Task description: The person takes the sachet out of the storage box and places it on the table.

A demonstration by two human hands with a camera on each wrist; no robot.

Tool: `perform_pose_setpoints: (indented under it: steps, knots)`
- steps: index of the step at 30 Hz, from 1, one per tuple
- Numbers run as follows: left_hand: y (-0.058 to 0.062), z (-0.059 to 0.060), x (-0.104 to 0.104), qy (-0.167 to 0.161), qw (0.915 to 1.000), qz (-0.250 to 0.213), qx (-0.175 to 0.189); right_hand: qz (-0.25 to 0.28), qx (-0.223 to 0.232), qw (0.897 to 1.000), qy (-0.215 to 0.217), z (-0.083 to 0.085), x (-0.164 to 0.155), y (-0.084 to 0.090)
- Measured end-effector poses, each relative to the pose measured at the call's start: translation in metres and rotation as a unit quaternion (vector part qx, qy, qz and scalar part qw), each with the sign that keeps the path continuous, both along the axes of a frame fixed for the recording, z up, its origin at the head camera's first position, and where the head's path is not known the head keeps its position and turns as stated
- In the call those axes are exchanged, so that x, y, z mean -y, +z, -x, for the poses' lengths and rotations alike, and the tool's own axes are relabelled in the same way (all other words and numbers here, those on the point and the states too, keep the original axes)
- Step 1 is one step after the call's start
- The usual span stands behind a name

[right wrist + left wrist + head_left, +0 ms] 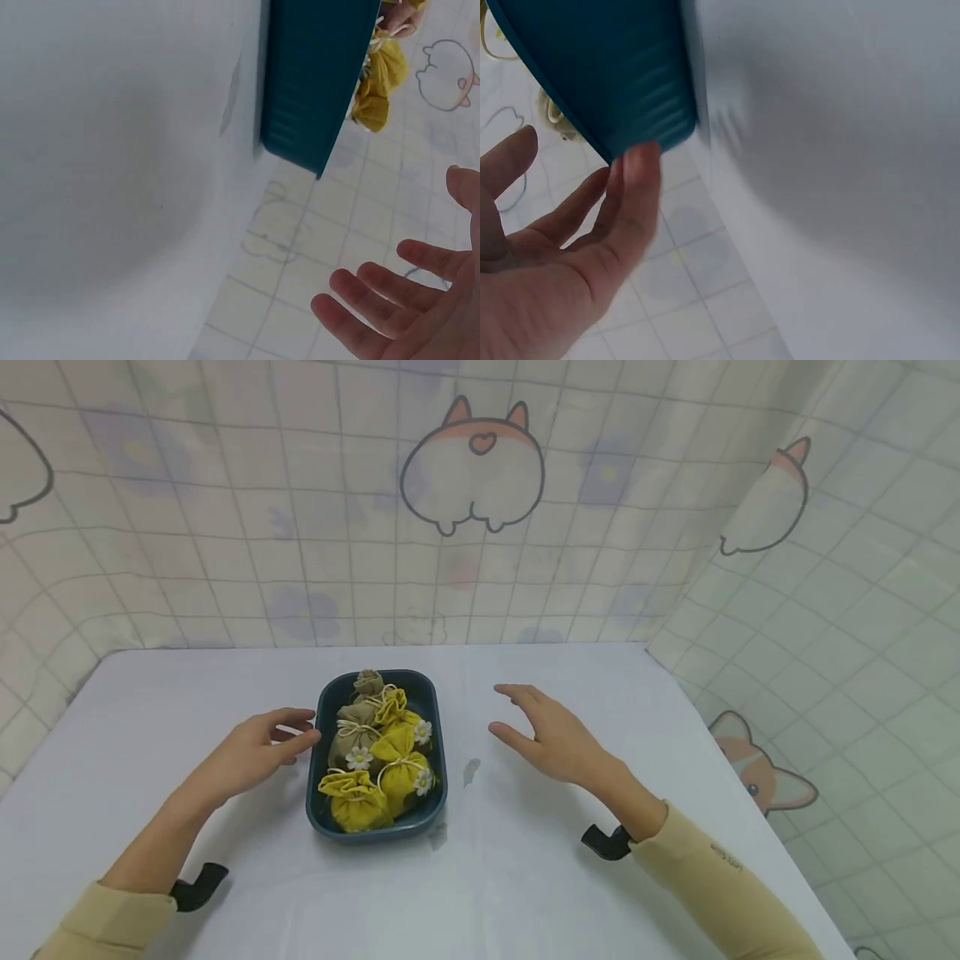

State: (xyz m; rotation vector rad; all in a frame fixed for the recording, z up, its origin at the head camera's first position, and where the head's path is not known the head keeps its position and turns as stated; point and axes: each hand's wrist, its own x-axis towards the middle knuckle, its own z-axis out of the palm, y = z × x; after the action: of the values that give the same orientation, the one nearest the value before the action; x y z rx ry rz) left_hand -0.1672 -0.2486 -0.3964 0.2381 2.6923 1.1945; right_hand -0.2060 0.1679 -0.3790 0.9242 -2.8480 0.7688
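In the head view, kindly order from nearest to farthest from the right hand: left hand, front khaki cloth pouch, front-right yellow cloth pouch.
1. Front-right yellow cloth pouch: right side of teal rectangular tray.
2. Front khaki cloth pouch: tray's left side.
3. Left hand: by tray's left rim.

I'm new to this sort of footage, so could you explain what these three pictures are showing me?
There's no robot, just a person's bare hands. The widest picture comes from a camera worn on the head. The other two come from wrist cameras, each watching its own hand, so the scene looks tipped.

On the white table sits a dark teal tray holding yellow pouches and greyish pouches, some with white flowers.

The left hand is at the tray's left rim; whether it touches is hard to tell. The right hand is apart from the tray, to its right. Neither hand grips anything.
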Motion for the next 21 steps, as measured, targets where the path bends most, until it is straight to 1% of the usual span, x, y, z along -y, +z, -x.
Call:
perform_pose_setpoints:
  steps: [2,4,11,16,21]
  knots:
    - [0.000,0.000,-0.003,0.002,0.9992,-0.033,0.023,0.007,-0.003,1.000,0.008,-0.003,0.004,0.001]
    - [0.000,0.001,-0.004,0.007,0.9978,-0.055,0.035,0.012,-0.009,1.000,0.015,-0.004,0.008,0.001]
    - [-0.004,0.005,-0.007,0.024,0.9943,-0.089,0.055,0.029,-0.017,0.999,0.040,-0.009,0.023,-0.001]
    - [-0.008,0.010,-0.005,0.025,0.9893,-0.123,0.075,0.037,-0.014,0.997,0.061,-0.016,0.037,-0.003]
    - [-0.011,0.011,-0.003,0.024,0.9825,-0.158,0.095,0.045,-0.017,0.993,0.105,-0.023,0.052,-0.008]
